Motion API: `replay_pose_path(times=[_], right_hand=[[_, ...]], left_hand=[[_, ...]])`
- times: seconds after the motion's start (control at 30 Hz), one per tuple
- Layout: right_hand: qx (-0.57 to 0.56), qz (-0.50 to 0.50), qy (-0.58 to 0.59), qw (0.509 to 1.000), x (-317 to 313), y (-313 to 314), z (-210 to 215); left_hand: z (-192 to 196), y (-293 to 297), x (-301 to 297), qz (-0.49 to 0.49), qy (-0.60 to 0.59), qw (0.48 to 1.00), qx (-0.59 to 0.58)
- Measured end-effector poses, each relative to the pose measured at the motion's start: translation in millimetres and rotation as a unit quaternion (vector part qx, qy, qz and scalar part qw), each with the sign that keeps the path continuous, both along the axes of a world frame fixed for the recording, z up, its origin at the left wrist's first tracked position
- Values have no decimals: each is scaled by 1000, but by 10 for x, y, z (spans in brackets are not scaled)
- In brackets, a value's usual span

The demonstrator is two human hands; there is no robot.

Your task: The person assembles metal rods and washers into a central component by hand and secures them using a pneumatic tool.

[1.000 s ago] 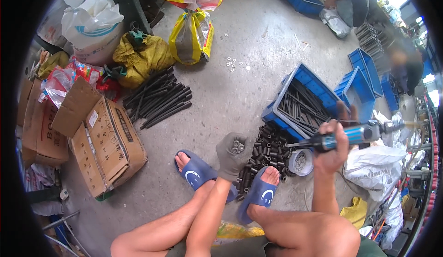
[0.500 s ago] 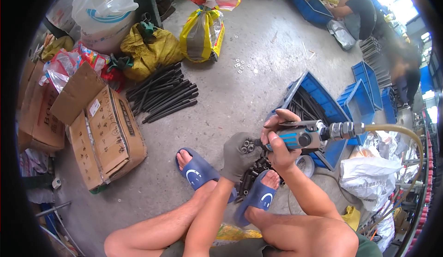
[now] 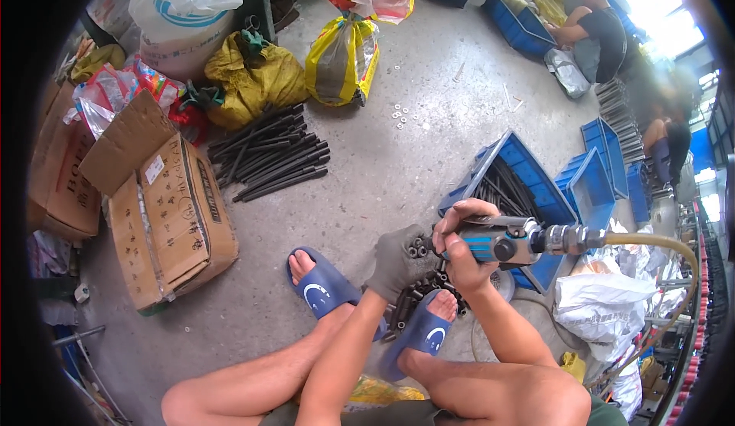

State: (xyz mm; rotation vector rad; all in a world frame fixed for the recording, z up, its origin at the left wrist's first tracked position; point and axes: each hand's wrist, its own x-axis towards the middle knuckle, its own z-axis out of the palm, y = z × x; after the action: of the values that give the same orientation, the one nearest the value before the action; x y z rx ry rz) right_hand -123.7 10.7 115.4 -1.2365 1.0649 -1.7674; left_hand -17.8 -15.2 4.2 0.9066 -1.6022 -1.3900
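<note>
My left hand, in a grey glove, is closed around several small metal nuts, their round holes facing up at the fingertips. Bare and wrapped round a grey and blue air tool, my right hand holds its body level, with the front end close to the gloved fingers. My fingers hide that front end. A tan hose runs from the metal coupling at the tool's rear. Beneath both hands, between my sandals, lies a heap of short black sleeves with ring-like ends.
A blue crate of black rods stands beyond my right hand, with other blue crates behind it. Black rods lie left of centre near a cardboard box. White washers dot the floor. A person sits far right.
The view has shifted slightly. Both hands keep their grips, the tool still beside the gloved hand. At the far right, another person's blurred figure has changed position.
</note>
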Motion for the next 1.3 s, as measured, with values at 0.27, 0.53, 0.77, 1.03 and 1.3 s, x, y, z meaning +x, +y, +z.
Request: replay_pose_path(times=[0.27, 0.53, 0.77, 1.03, 1.3], right_hand=[[33, -50, -32, 998, 56, -54, 31], [17, -36, 59, 997, -64, -149, -115], [-10, -18, 60, 998, -106, -193, -195], [2, -23, 47, 999, -50, -99, 44], [53, -53, -14, 997, -55, 132, 15]], left_hand=[[-44, 16, -91, 53, 14, 998, -33], [-60, -50, -195, 42, 46, 996, -56], [-160, -118, -216, 48, 15, 993, -110], [-205, -66, -148, 66, 31, 994, -88], [-102, 14, -117, 50, -1, 993, -110]])
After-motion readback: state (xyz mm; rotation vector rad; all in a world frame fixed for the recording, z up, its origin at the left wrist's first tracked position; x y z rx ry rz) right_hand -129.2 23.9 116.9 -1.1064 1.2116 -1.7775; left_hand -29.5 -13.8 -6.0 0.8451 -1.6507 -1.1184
